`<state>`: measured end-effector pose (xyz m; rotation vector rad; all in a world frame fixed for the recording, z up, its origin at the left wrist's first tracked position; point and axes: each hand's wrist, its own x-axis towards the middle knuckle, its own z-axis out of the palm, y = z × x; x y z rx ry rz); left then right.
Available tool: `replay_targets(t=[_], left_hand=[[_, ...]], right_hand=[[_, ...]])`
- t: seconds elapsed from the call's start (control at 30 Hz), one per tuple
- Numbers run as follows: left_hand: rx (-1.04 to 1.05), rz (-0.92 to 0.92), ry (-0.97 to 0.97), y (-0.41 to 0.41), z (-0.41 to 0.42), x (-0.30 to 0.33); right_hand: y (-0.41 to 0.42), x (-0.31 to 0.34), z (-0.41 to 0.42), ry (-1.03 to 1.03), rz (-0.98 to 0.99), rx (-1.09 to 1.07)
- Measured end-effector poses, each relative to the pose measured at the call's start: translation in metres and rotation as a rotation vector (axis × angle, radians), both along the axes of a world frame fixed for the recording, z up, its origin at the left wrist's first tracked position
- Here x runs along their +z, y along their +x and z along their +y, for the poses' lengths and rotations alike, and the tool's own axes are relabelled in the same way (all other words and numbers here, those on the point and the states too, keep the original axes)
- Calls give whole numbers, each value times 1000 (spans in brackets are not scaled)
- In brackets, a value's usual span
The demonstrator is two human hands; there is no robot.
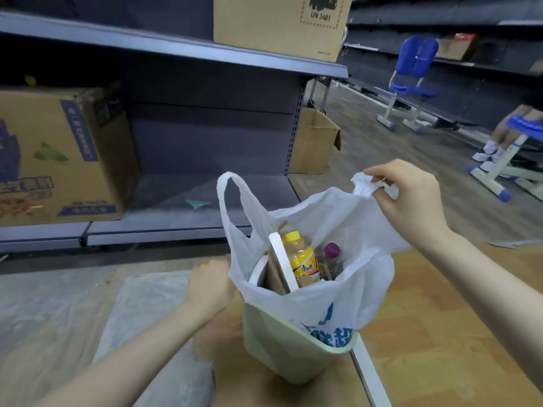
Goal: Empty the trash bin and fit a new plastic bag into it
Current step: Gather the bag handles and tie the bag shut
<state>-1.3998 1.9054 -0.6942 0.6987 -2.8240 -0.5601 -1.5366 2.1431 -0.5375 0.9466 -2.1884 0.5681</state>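
A pale green plastic trash bin (pixel 282 345) stands on the floor in front of grey metal shelving (pixel 176 48), lined with a thin white plastic carrier bag (pixel 346 289) that is partly drawn up out of it. Inside the bag lie a yellow-capped orange drink bottle (pixel 301 259), a purple-capped clear bottle (pixel 332 254), a white flat board (pixel 280 259) and some brown card.

The right hand (pixel 411 201) pinches the bag's right loop handle, bunched between thumb and fingertips. The left hand (pixel 210 282) is at the bag's left side near the bin rim; its fingers are hidden, so I cannot tell whether it grips anything. The left loop handle (pixel 232 189) stands free.

The film looks soft, slippery and likely to stretch or tear on the board's stiff corner. The load seems light to moderate, so lifting by both handles together probably suits best, with the light bin held down.
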Motion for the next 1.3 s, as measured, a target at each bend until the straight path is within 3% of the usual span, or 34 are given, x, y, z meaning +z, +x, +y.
replay_targets(t=[0.13,0.2,0.37,0.53,0.73,0.83,1.0,1.2,1.3], left_hand=[[12,559,549,2,-12,56],[-42,643,578,-1,-5,85],[-74,671,314,-23,18,117],[-191,636,680,-34,44,121],[-158,738,748,-35,40,123],[-221,755,694,-27,34,124],[-486,557,497,-19,48,108],[-460,607,518,-21,44,93],[-433,671,559,-22,41,89]], right_hand=[[0,12,3,17,39,17],[1,16,1,-10,54,11],[9,19,-17,-190,-140,109],[20,8,-40,-191,-340,209],[30,-1,-55,-107,-327,250],[31,-1,-58,-127,-356,313],[38,-5,-75,-438,-587,352],[39,-24,-84,-452,-739,420],[41,-40,-91,-343,-847,491]])
